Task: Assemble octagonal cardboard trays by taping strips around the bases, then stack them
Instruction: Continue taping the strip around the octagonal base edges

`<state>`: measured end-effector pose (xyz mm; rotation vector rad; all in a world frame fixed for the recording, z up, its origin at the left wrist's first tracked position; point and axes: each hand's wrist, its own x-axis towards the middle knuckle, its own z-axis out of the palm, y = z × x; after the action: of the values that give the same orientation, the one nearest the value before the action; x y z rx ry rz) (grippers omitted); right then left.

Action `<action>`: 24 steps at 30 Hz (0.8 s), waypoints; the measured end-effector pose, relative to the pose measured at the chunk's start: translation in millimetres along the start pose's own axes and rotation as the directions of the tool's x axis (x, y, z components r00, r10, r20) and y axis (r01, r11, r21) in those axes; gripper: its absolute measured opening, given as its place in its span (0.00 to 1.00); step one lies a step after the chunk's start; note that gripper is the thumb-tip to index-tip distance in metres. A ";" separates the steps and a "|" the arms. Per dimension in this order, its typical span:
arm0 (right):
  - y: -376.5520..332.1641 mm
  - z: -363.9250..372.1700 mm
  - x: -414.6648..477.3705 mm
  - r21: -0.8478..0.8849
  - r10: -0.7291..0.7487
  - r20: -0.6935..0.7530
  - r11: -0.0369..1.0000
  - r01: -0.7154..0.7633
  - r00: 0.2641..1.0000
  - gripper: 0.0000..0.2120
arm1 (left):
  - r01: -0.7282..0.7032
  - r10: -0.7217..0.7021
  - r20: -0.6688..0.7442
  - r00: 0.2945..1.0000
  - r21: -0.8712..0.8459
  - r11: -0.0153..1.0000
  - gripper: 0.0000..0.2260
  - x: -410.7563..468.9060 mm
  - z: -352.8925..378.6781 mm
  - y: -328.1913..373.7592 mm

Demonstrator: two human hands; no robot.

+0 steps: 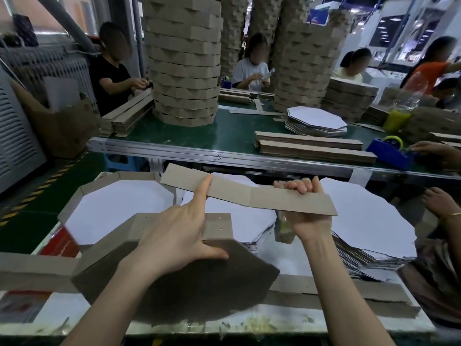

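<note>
While right hand clamps the strip ready for wrapping, left hand, fingers spread, props it and pins the base.

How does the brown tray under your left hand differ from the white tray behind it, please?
The brown tray is walled on some edges only; the white tray on every edge in view. The left hand rests on the brown tray, the right hand holds a strip; no hand touches the white tray. Both are octagonal cardboard.

Finished tray blocks left, base stacks ahead and right, rail beyond, room above.
</note>
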<state>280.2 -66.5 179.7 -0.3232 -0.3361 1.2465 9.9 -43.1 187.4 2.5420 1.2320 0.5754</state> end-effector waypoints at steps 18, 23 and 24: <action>12.4 45.5 -9.5 -0.987 0.541 0.143 0.020 0.158 0.828 0.19 | 0.022 -0.022 0.032 0.999 -0.027 0.999 0.61 -4.7 -3.9 2.2; 9.3 44.9 -10.6 -0.953 0.372 0.250 0.258 0.159 0.894 0.22 | -0.015 0.014 -0.004 1.000 -0.108 0.994 0.65 -9.3 -6.0 6.6; 8.7 46.2 -10.2 -0.936 0.303 0.239 0.324 0.136 0.923 0.20 | -0.027 0.024 -0.026 0.999 -0.115 0.993 0.65 -10.0 -6.6 7.3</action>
<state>250.5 -71.2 217.3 -1.1550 -1.4649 1.0685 6.4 -55.1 193.9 2.4647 1.1411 0.6652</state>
